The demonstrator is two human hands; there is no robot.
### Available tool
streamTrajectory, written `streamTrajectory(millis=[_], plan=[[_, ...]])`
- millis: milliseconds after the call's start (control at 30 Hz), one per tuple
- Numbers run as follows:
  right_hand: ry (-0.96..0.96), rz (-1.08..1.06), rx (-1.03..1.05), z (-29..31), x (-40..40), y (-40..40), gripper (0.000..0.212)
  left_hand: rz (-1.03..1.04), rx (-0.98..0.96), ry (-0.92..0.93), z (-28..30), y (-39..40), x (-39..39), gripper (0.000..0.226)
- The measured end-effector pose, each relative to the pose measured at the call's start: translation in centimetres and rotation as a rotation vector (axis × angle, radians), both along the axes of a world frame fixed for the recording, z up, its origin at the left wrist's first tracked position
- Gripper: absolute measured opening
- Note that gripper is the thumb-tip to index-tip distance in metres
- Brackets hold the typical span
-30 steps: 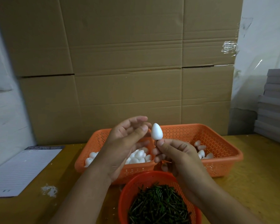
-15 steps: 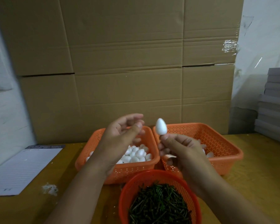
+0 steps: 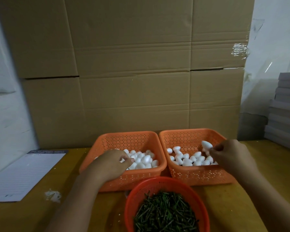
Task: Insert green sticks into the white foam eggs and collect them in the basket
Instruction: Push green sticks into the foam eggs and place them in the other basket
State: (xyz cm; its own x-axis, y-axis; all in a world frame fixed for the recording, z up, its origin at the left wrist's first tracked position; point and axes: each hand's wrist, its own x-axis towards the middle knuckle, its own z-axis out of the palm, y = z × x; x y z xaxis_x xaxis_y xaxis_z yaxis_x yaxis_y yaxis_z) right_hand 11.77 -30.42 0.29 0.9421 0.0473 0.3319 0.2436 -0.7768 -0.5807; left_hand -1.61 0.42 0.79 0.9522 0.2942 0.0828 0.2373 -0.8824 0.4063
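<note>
Behind the round red basket [image 3: 201,200] of thin green sticks [image 3: 166,213] stand two perforated orange plastic baskets. Over the right basket [image 3: 196,176] the right hand [image 3: 231,156] pinches a smooth white foam egg [image 3: 206,145]. Over the left basket [image 3: 124,179] the left hand [image 3: 110,162] curls its fingertips into the loose foam eggs [image 3: 144,159]; a grip I cannot tell. Left of this basket lies a lined paper pad [image 3: 23,173]; its header is unreadable.
</note>
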Motion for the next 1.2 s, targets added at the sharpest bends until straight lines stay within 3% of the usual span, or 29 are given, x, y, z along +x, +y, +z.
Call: streamTrajectory(millis=[200,367,500,667,867,1000,1200], plan=[[-0.049,-0.062,-0.089,-1.0,0.2,0.6,0.041,0.029,0.078,0.082,-0.4,-0.8,0.1,0.039],[-0.067,0.045,0.147,-0.5,0.0,0.9,0.018,0.014,-0.001,0.069,-0.5,-1.0,0.2,0.053],[-0.160,0.113,0.281,0.5,-0.7,1.5,0.023,0.029,-0.027,0.039,-0.6,-0.7,0.4,0.060],[-0.117,0.300,0.341,1.8,-2.6,2.1,0.016,0.037,-0.014,-0.009,-0.9,-0.2,0.7,0.055],[-0.015,0.540,0.128,2.2,-4.6,3.6,0.013,-0.053,-0.120,-0.061,-0.8,0.4,0.3,0.028],[0.090,0.778,-0.164,1.8,-5.9,4.3,0.007,-0.050,-0.166,-0.176,-0.4,0.4,0.5,0.012],[0.249,0.929,-0.561,0.1,-7.3,5.5,0.031,-0.154,-0.519,-0.427,1.2,-1.2,0.0,0.045]])
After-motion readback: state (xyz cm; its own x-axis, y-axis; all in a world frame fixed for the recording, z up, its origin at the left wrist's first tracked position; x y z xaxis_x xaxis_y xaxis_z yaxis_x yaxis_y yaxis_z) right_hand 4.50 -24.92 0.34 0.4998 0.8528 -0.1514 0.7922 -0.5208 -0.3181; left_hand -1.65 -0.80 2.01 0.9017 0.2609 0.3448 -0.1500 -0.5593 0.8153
